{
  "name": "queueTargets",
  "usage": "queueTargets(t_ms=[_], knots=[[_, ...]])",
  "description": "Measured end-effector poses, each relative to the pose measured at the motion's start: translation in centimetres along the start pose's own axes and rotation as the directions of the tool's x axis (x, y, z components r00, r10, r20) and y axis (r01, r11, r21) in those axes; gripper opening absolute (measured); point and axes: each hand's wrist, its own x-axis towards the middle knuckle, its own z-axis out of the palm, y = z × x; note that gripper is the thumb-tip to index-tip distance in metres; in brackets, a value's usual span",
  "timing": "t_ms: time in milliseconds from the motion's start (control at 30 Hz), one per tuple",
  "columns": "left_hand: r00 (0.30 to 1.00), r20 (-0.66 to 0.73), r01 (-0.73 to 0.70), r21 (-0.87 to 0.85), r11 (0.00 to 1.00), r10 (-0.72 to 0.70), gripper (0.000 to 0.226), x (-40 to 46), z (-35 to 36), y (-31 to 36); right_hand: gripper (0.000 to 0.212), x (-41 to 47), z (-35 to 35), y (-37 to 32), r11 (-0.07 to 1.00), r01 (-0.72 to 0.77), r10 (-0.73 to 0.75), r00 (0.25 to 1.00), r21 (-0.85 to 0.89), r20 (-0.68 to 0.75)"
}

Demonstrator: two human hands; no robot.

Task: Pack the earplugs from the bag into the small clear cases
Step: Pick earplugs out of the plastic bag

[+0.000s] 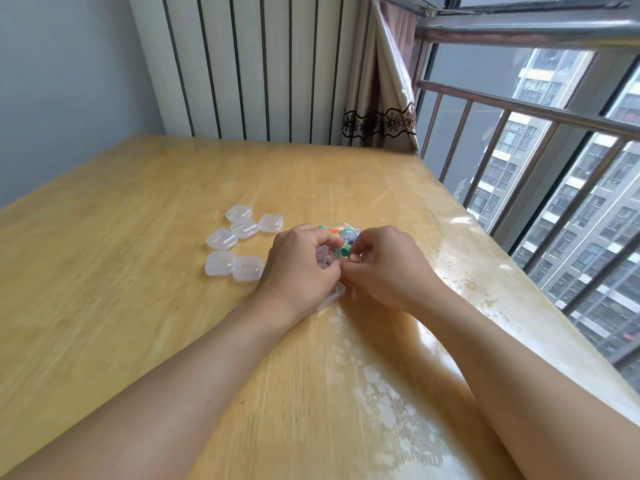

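Head view: a green earplug [343, 252] sits between my two hands, just above the open clear case [323, 259] I am loading. My right hand [382, 268] has its thumb and forefinger curled and pinched together at the plug's right side; I judge it holds that plug, though blur keeps me from being sure of the contact. My left hand [301, 268] is curled around the case, fingers over its far edge, steadying it. A clear lid or second half [334, 294] shows at the near side under my left wrist, lying on the worktop [138, 271].

The relation that matters: the plug lies to the left of my right fingertips and to the right of my left ones, directly over the case mouth, so the right hand is the one placed to press it down and leftward into the case. I cannot tell the plug's long axis for certain; it looks to run roughly left to right.

Just beyond my hands, on the far side, lies the bag [343, 233] with orange, green and blue earplugs showing through it. To the left, well apart from my left hand, six closed clear cases [239, 244] lie in a loose cluster on the worktop. Further out, a curtain [377, 98] hangs at the far right corner beside a railing [519, 109] across the window.
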Motion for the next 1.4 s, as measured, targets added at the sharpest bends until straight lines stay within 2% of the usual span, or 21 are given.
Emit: queueTargets(t_ms=[233, 367, 467, 533, 600, 667, 700, 800, 900, 1000, 1133, 1233, 1333, 1400], knots=[[1.0, -0.019, -0.016, 0.009, 1.0, 0.016, 0.025, 0.2, 0.0, 0.0, 0.013, -1.4, -0.3, -1.3, 0.993, 0.077, -0.089, 0.985, -0.089, -0.149], [1.0, -0.021, -0.001, 0.017, 1.0, 0.001, 0.028, 0.1, -0.2, -0.1, 0.011, -1.2, -0.6, -1.3, 0.987, 0.117, -0.136, 0.973, -0.11, -0.188], [1.0, 0.009, 0.011, -0.015, 1.0, -0.011, 0.029, 0.0, -0.3, 0.0, 0.013, -0.9, -1.9, -1.0, 0.993, 0.107, -0.095, 0.971, 0.043, -0.222], [0.999, 0.034, 0.027, -0.062, 0.998, -0.025, 0.028, 0.0, -0.5, -0.1, 0.015, -0.7, -3.2, -0.8, 0.955, 0.044, -0.004, 0.991, 0.293, -0.133], [0.998, 0.061, 0.043, -0.148, 0.988, -0.035, 0.022, 0.0, -0.9, 0.1, 0.017, -0.6, -4.1, -0.5, 0.856, -0.036, 0.041, 0.999, 0.516, 0.002], [0.997, 0.076, 0.048, -0.256, 0.965, -0.029, 0.015, 0.0, -1.6, 0.5, 0.018, -0.7, -4.3, -0.5, 0.763, -0.102, 0.044, 0.993, 0.639, 0.105], [0.997, 0.067, 0.044, -0.3, 0.953, -0.025, 0.019, -0.1, -2.1, 0.6, 0.016, -0.8, -4.2, -0.7, 0.739, -0.124, 0.036, 0.989, 0.663, 0.144], [0.998, 0.001, -0.058, -0.28, 0.958, 0.06, 0.02, -0.3, -4.8, 0.6, 0.012, -1.2, -3.4, -1.4, 0.725, -0.16, 0.0, 0.973, 0.67, 0.233], [0.978, 0.105, -0.167, -0.102, 0.981, 0.178, 0.018, -1.0, -7.6, 0.2, 0.017, -1.8, -2.6, -1.9, 0.718, -0.198, -0.013, 0.955, 0.668, 0.298], [0.97, 0.192, -0.145, -0.048, 0.988, 0.152, 0.021, -1.0, -8.0, 0.5, 0.017, -1.9, -2.6, -2.0, 0.691, -0.234, -0.01, 0.943, 0.684, 0.332], [0.963, 0.25, -0.087, -0.082, 0.993, 0.105, 0.014, -0.9, -7.4, 0.7, 0.017, -1.8, -2.9, -1.5, 0.626, -0.306, -0.023, 0.912, 0.718, 0.409], [0.942, 0.31, -0.119, -0.056, 0.991, 0.131, 0.012, -0.6, -7.7, 0.3, 0.017, -1.6, -2.5, -1.3, 0.607, -0.329, -0.063, 0.887, 0.723, 0.457], [0.917, 0.351, -0.216, 0.042, 0.976, 0.188, 0.01, -0.4, -8.0, -0.1, 0.017, -1.2, -2.7, -0.8, 0.66, -0.295, -0.096, 0.879, 0.691, 0.467], [0.897, 0.399, -0.252, 0.113, 0.961, 0.189, 0.011, -0.4, -8.1, -0.2, 0.017, -1.0, -3.1, -0.5, 0.75, -0.217, -0.089, 0.903, 0.625, 0.421]])
